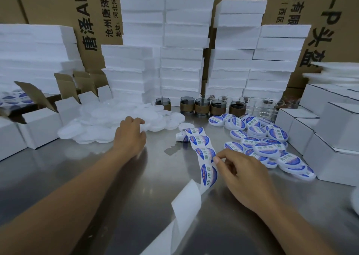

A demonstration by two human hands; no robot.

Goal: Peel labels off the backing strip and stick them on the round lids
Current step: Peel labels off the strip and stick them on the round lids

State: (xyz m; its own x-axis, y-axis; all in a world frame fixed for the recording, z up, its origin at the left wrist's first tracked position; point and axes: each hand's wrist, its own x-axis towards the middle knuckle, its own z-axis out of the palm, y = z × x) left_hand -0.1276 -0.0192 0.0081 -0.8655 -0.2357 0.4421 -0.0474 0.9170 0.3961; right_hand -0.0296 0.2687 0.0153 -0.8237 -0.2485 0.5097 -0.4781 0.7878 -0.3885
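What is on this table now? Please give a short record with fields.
Left hand: rests on the plain lids, fingers curled; grip unclear
Right hand: pinches the edge of a label on the strip
Strip: lies along the middle of the table, near end bare and curled
Labelled lids: pile right of the strip
Behind: jars, foam blocks, cartons
Sides: white boxes

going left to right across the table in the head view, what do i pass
open white cartons → pile of plain white lids → label strip → pile of labelled lids → closed white boxes
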